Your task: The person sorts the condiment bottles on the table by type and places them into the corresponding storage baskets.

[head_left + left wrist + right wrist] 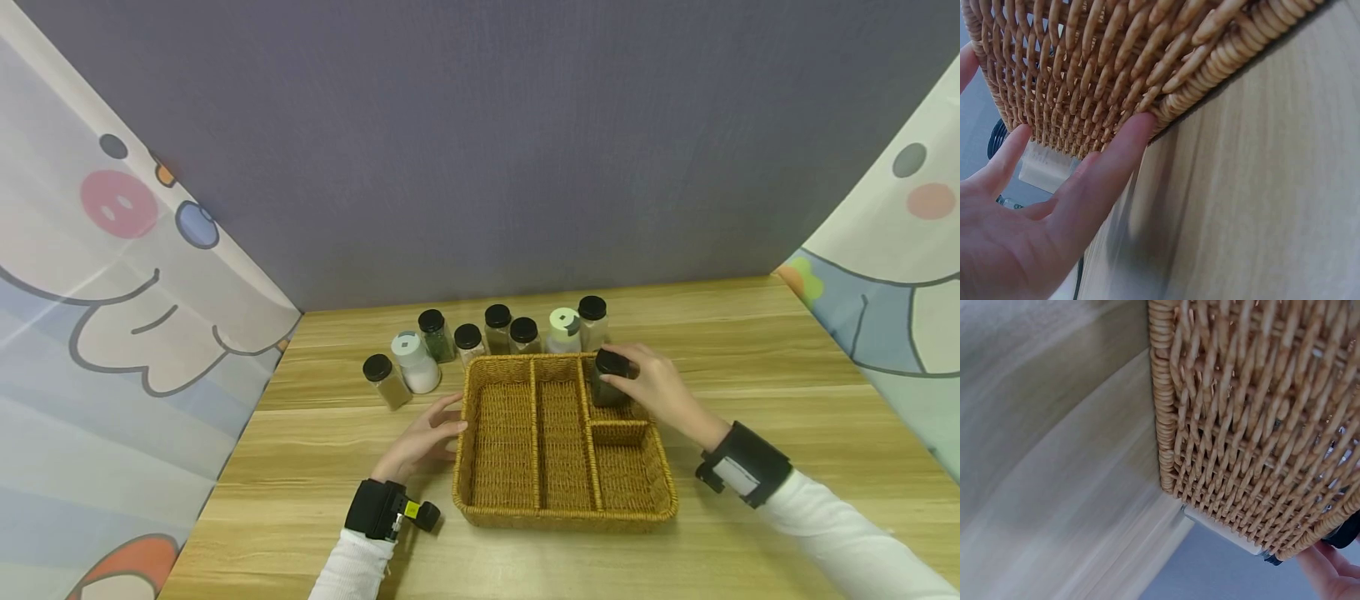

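A woven basket [561,518] with several compartments stands on the table. My right hand [660,390] pinches a dark jar [609,390] by its black lid, inside the back right compartment. In the right wrist view only a few fingers [1329,569] show at the basket's rim beside the black lid [1346,530]. At the basket's left side, my left hand [422,440] has its fingers extended. Their fingertips touch the woven wall [1085,81] in the left wrist view.
Behind the basket stand several jars, among them a green-filled jar [437,337] and a black-lidded jar [592,323]. A white-capped bottle [417,367] and a tan-filled jar [388,383] are at the back left. A grey panel [525,167] rises along the table's back edge.
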A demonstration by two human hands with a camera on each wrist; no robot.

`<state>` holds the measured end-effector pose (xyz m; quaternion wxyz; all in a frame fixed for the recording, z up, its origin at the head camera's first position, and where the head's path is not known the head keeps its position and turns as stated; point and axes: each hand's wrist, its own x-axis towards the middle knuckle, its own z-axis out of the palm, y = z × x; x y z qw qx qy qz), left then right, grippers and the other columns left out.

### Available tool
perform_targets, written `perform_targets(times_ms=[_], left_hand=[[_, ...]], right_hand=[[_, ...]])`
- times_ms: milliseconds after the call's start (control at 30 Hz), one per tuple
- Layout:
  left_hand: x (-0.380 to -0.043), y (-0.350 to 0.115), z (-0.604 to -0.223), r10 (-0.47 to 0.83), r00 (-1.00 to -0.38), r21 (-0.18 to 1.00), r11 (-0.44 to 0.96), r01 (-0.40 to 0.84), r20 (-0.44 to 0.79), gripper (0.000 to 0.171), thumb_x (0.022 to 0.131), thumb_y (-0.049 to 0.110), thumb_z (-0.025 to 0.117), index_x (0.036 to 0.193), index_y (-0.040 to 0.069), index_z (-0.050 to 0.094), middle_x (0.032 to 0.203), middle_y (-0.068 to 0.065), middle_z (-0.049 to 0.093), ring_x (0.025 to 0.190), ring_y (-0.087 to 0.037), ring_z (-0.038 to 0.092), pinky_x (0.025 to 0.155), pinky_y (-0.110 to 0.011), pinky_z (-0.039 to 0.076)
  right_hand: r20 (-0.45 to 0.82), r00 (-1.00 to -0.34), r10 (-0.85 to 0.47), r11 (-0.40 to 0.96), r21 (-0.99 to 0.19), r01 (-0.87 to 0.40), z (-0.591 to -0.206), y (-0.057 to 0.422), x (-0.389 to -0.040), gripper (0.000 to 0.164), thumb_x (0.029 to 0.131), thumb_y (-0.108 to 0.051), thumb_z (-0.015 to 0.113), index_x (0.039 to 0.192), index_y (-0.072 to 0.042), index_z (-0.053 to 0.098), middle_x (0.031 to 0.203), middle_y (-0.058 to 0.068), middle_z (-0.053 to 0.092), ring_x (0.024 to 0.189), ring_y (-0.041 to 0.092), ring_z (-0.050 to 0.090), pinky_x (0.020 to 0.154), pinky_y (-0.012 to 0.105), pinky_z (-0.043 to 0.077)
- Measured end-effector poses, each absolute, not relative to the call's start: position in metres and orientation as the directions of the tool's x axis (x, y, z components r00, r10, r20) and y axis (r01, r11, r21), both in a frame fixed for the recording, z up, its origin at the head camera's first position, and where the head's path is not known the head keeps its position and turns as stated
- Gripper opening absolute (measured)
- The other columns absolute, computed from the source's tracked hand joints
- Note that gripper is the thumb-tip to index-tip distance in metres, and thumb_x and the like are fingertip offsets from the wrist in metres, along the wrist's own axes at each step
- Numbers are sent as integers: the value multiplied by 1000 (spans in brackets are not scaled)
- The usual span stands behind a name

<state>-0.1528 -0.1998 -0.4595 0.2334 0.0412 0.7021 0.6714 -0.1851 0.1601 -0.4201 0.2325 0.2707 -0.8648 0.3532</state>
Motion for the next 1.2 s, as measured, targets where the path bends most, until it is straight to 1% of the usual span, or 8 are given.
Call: perform_targets(times_ms=[167, 333, 467, 567, 700, 800, 1033, 1200], left_hand=[[-155, -201, -464, 391, -886, 968, 120, -220, -249, 71, 82, 31, 61, 139, 10, 23, 132, -29, 31, 107, -32, 50, 78, -48, 48], [-155, -202, -465, 400, -884, 969, 130, -209, -244, 73, 81, 33, 62, 139, 11, 23, 132, -28, 32, 108, -33, 49, 78, -48, 48], [-155, -203, -464, 412, -883, 974, 112, -195, -224, 73, 82, 32, 62, 139, 8, 22, 132, -31, 29, 109, -36, 47, 78, -49, 48], [-156, -204, -466, 401, -881, 967, 132, -216, -251, 73, 81, 34, 62, 139, 13, 24, 133, -27, 31, 109, -32, 48, 79, -47, 48], [-156, -204, -468, 404, -881, 969, 125, -213, -246, 74, 80, 35, 62, 139, 12, 23, 133, -28, 30, 110, -33, 48, 79, -48, 47], [-157, -205, -469, 408, -881, 971, 118, -210, -240, 75, 80, 36, 63, 139, 12, 24, 132, -28, 31, 110, -34, 47, 78, -49, 47], [-157, -204, -470, 409, -882, 972, 108, -207, -233, 74, 80, 35, 63, 139, 12, 25, 132, -28, 30, 109, -33, 48, 78, -49, 47], [-157, -204, -468, 407, -879, 969, 100, -225, -246, 73, 81, 33, 62, 139, 13, 24, 133, -27, 30, 109, -32, 48, 79, -49, 47]], right_hand=[[555, -772, -310, 611, -506, -609, -418, 160, -186, 47, 65, -2, 74, 108, 8, 57, 99, 23, 59, 83, 33, 59, 67, 39, 52], [466, -818, -338, 623, -541, -565, -412, 161, -185, 47, 70, -5, 72, 112, 7, 55, 102, 26, 57, 72, 26, 60, 55, 27, 52], [387, -842, -377, 648, -540, -538, -404, 164, -186, 45, 74, -10, 70, 114, 6, 54, 104, 26, 56, 62, 15, 54, 51, 22, 47], [351, -843, -409, 664, -519, -538, -397, 166, -187, 43, 77, -12, 67, 113, 7, 54, 104, 28, 56, 52, 11, 46, 46, 22, 43], [349, -826, -443, 677, -474, -563, -385, 170, -190, 41, 77, -14, 67, 110, 7, 55, 105, 29, 55, 54, 17, 53, 51, 26, 47], [353, -809, -469, 684, -434, -586, -376, 173, -194, 39, 77, -14, 67, 108, 7, 57, 104, 27, 56, 68, 25, 59, 61, 34, 51], [268, -811, -521, 693, -421, -585, -355, 177, -210, 35, 81, -14, 63, 109, 5, 57, 106, 24, 57, 93, 38, 56, 79, 48, 47], [253, -797, -549, 693, -396, -603, -346, 173, -228, 31, 82, -9, 61, 108, 7, 58, 105, 25, 58, 91, 37, 56, 77, 48, 47]])
